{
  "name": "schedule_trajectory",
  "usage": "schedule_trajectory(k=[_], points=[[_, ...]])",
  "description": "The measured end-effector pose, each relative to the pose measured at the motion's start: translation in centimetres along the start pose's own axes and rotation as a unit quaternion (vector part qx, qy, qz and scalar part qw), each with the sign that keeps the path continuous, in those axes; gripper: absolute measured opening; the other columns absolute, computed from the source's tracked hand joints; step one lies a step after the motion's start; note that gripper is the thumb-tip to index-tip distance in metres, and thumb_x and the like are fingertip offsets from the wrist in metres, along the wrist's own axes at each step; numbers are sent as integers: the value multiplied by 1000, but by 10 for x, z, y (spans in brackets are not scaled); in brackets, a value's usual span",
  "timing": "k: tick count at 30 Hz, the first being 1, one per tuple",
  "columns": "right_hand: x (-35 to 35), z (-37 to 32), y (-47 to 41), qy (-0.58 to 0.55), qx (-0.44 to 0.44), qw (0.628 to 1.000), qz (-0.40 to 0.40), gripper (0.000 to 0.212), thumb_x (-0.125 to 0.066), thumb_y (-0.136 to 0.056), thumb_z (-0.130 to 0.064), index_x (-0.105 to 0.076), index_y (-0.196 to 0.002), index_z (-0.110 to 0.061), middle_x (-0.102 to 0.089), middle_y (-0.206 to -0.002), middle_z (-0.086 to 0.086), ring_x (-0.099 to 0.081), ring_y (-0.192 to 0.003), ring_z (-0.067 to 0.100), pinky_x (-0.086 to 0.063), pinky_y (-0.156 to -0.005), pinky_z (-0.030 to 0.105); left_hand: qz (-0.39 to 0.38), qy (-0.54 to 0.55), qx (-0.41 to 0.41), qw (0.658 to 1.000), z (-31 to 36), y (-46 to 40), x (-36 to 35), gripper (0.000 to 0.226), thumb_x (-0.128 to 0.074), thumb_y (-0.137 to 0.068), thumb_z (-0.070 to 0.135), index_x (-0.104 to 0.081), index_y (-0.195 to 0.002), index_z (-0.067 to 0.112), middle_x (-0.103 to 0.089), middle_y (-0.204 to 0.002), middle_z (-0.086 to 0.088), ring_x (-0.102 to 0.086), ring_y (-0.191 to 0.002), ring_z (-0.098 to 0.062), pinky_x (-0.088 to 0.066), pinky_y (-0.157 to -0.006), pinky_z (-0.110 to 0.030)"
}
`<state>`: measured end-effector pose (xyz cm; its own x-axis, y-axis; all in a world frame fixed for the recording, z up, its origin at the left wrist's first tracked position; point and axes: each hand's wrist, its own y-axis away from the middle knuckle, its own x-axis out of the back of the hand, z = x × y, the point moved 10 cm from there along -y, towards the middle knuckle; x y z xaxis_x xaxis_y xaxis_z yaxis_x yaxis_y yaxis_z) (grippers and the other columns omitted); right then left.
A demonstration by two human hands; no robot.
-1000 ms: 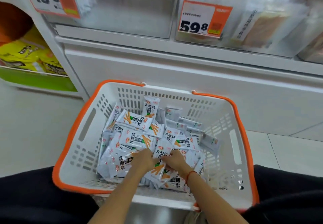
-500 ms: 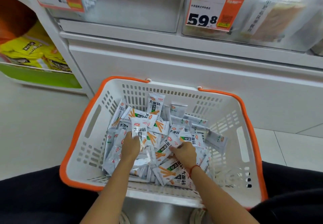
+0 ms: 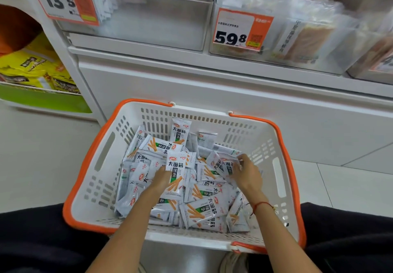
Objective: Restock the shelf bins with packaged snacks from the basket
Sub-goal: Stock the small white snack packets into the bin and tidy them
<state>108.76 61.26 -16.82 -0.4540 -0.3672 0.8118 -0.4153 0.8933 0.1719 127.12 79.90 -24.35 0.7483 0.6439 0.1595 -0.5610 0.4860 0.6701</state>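
Barely started: basket (image 3: 102, 155) was full, clear bin (image 3: 153, 21) nearly bare. Left hand (image 3: 162, 178) gripped one packet (image 3: 176, 172); right hand (image 3: 247, 173) pinched another packet (image 3: 223, 164).

White slotted plastic basket (image 3: 102, 166) with a bright orange rim, full of white snack packets (image 3: 176, 172) printed with black characters, green bands, red oval logos and orange sticks. Orange-and-white price tags (image 3: 242, 29) with bold black numbers above. Yellow bags (image 3: 32, 68) on a lime-green shelf front (image 3: 42, 100). Thin red string bracelet (image 3: 262, 204) at the wrist.
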Motion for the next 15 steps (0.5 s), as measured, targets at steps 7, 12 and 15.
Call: schedule_trajectory(k=[7, 12, 15], points=[[-65, -48, 18, -289, -25, 938, -188, 2, -56, -94, -9, -57, -96, -9, -61, -73, 2, -61, -68, 20, -55, -63, 33, -73, 21, 42, 996, -14, -5, -28, 40, -33, -102, 24, -42, -139, 10, -50, -136, -14, -48, -122, -32, -38, -105, -46], [-91, -41, 9, -262, -31, 956, -128, 19, -67, -87, -20, -66, -98, -5, -69, -86, 13, -67, -83, 29, -55, -78, 51, -83, 78, 70, 991, -14, 2, -42, 46, -37, -98, 43, -55, -128, 13, -59, -127, -17, -57, -113, -32, -44, -100, -46], [-91, -41, 3, -265, -11, 960, -91, 13, -72, -83, -23, -71, -87, -11, -68, -82, 2, -68, -80, 27, -56, -79, 48, -74, 53, 44, 995, -6, 4, -44, 54, -39, -101, 32, -24, -148, 10, -27, -152, -11, -28, -140, -29, -25, -114, -39]])
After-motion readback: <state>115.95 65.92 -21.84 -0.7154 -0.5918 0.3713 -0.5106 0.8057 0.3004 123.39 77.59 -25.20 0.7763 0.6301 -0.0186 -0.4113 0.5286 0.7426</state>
